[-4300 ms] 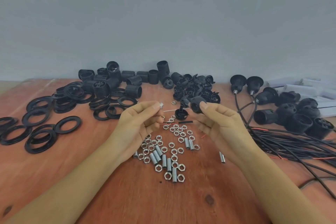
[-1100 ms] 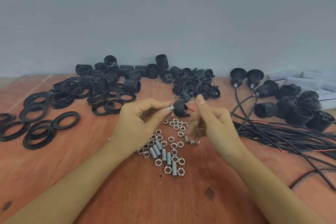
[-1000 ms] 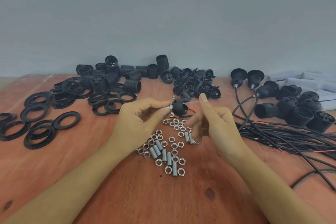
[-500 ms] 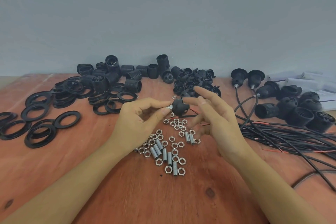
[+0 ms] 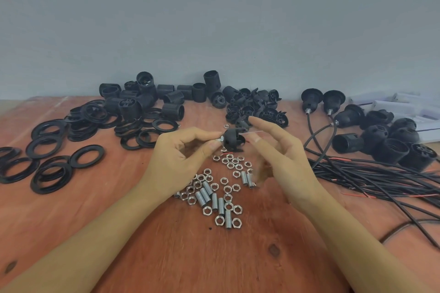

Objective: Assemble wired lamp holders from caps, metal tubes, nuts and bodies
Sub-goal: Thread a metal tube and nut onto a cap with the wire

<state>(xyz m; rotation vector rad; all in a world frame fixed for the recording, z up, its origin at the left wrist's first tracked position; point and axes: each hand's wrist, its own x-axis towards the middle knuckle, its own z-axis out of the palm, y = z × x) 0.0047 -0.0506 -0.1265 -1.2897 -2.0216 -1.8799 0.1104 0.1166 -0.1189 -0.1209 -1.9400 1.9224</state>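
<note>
My left hand (image 5: 177, 162) pinches the short metal tube (image 5: 218, 139) that sticks out of a black cap (image 5: 233, 139), holding it above the table. My right hand (image 5: 281, 162) is just right of the cap, fingers spread and nearly straight, thumb tip close to the cap's rim; thin wires run from the cap towards it. Loose nuts and threaded tubes (image 5: 219, 195) lie scattered on the red-brown table (image 5: 214, 257) below both hands.
Black rings (image 5: 51, 162) lie at the left. Black bodies (image 5: 147, 97) and caps (image 5: 257, 107) are heaped at the back. Wired holders (image 5: 381, 135) and a bundle of black cables (image 5: 381, 181) fill the right side. White boxes (image 5: 392, 102) stand at far right.
My right hand let go of the cap and spread its fingers beside it. The left hand kept its pinch on the tube; before that the two hands brought tube and cap together.
</note>
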